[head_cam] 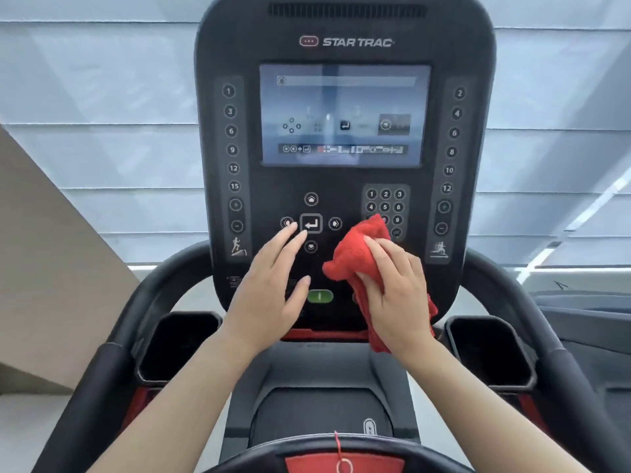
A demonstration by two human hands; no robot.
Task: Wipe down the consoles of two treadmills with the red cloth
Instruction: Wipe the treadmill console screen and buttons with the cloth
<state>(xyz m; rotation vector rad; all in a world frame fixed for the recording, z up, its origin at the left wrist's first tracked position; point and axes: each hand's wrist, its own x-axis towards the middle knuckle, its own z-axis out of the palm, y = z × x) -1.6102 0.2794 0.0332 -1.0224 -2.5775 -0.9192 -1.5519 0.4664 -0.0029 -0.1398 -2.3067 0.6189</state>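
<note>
1. The two cup holders, the left cup holder point(179, 346) and the right cup holder point(488, 349), sit at the lower corners of the console point(345, 39); both look dark inside, and nothing can be made out in them.
2. The red cloth point(355, 254) lies bunched against the lower right part of the console, covering the bottom left of the number pad point(385, 206) and trailing down past the console's lower edge.
3. The right hand point(396, 295) lies flat over the cloth, fingers spread and pointing up and to the left, pressing the cloth onto the panel; its grip is a flat-palm press with the fingers apart, not a closed fist.
4. The left hand point(269, 288) is open and holds nothing, fingers straight and close together, thumb out to the right.
5. The left fingertips point(300, 235) reach the arrow keys, just beside the enter key point(311, 223); whether they touch the panel I cannot tell.
6. A green button point(320, 296) shows between the two hands, near the console's bottom edge.
7. The screen point(345, 116) above is lit, well apart from both hands.
8. Both forearms come up from the bottom edge, bare, converging toward the console's lower middle, between the handrails point(102, 363).
</note>
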